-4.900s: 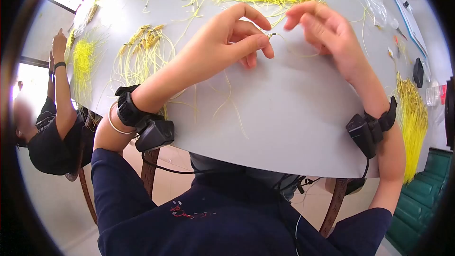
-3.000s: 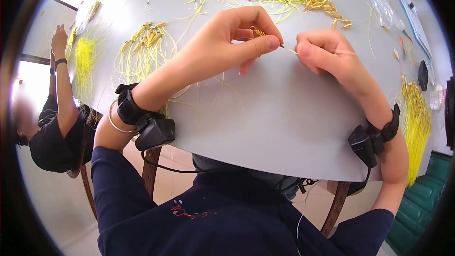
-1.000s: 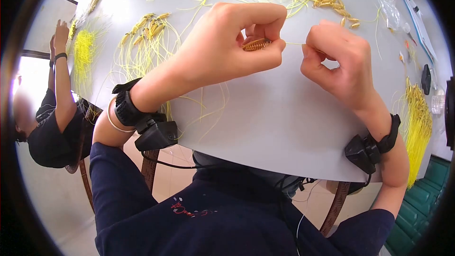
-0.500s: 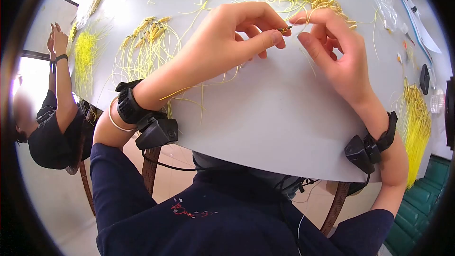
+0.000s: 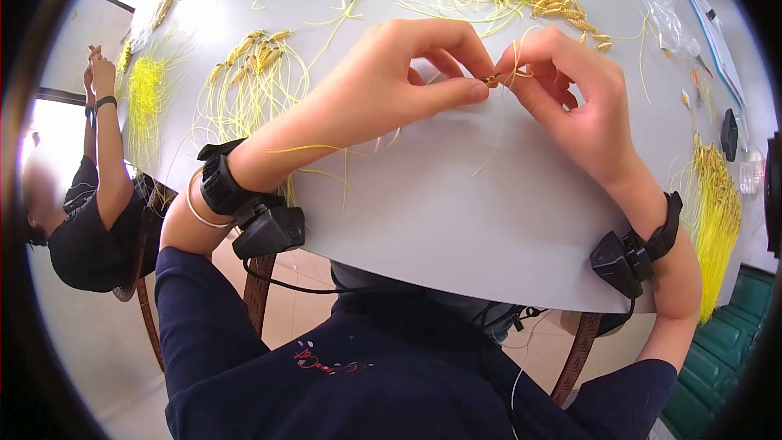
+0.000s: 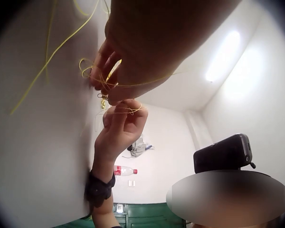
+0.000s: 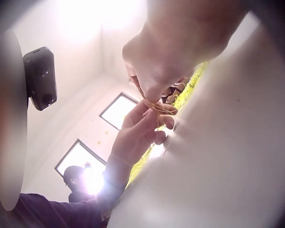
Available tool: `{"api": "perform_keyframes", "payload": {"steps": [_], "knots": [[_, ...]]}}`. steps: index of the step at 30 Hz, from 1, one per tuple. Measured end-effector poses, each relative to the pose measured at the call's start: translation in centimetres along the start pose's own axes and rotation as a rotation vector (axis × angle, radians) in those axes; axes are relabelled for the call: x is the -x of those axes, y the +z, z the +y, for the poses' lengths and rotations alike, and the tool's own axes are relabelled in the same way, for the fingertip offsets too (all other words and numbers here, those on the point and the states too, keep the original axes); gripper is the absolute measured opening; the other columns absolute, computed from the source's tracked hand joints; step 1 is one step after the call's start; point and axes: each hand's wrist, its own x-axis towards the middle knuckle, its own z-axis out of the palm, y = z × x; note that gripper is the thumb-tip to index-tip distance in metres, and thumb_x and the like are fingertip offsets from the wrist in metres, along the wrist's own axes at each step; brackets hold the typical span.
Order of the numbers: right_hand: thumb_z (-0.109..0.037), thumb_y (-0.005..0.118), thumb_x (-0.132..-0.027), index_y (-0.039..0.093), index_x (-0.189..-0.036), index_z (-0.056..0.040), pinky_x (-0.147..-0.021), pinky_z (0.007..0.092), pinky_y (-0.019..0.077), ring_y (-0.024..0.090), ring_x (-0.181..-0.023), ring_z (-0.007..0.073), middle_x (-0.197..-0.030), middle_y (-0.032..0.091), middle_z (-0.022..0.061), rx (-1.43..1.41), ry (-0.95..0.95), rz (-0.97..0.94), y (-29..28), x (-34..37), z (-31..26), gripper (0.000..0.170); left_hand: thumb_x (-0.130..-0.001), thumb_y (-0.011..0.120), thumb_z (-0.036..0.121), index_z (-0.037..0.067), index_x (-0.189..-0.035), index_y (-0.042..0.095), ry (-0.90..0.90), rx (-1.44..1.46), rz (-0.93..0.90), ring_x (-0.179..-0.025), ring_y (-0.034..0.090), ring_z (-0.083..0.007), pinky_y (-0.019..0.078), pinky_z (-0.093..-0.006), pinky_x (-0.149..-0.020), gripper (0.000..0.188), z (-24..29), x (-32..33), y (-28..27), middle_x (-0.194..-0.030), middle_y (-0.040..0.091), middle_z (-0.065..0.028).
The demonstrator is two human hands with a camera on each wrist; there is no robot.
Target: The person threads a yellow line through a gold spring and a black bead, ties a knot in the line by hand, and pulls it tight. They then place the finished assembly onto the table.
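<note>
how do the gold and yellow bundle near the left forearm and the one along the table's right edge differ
The left bundle is loose, its thin lines spread in wide loops, while the right bundle is dense, its lines running nearly straight. The left bundle shows only a small cluster of gold pieces; the right bundle has many more, crowded toward its far end. Both join gold pieces with yellow line.

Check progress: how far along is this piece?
Looks done: gold coils at left, yellow lines trailing.
In hand: left hand pinches a small gold fitting; right hand pinches looped yellow line beside it.
To do: probably tighten that loop; it looks loose. Total remaining: can't tell.
</note>
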Motion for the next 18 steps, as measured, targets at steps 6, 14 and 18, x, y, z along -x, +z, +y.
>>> {"api": "perform_keyframes", "payload": {"steps": [6, 14, 18], "knots": [[0.004, 0.063, -0.074, 0.059, -0.080, -0.0048, -0.045, 0.0204, 0.0315, 0.040, -0.050, 0.0041, -0.061, 0.049, -0.0013, 0.036, -0.033, 0.045, -0.20, 0.24, -0.32, 0.011, -0.084, 0.062, 0.010, 0.000, -0.092, 0.062, 0.134, -0.004, 0.150, -0.081, 0.057, -0.0074, 0.0466, -0.0213, -0.066, 0.012, -0.04, -0.14, -0.03, -0.087, 0.062, -0.0024], [0.005, 0.062, -0.076, 0.061, -0.084, -0.0028, -0.048, 0.0181, 0.0382, 0.049, -0.053, 0.0051, -0.068, 0.057, 0.0016, 0.025, -0.070, 0.107, 0.10, 0.07, 0.15, 0.011, -0.085, 0.062, 0.012, 0.002, -0.096, 0.062, 0.021, 0.289, 0.167, -0.083, 0.055, -0.0085, 0.0445, -0.0241, -0.076, 0.015, 0.24, -0.30, 0.26, -0.090, 0.062, -0.0032], [-0.001, 0.060, -0.080, 0.061, -0.085, -0.0025, -0.054, 0.0181, 0.0407, 0.049, -0.056, 0.0064, -0.069, 0.058, 0.0018, -0.070, 0.072, 0.044, 0.02, -0.10, -0.30, 0.005, -0.085, 0.062, 0.012, 0.004, -0.098, 0.062, 0.062, 0.254, 0.200, -0.087, 0.055, -0.0085, 0.0433, -0.0228, -0.080, 0.016, 0.16, -0.35, 0.16, -0.092, 0.062, -0.0030]]}}
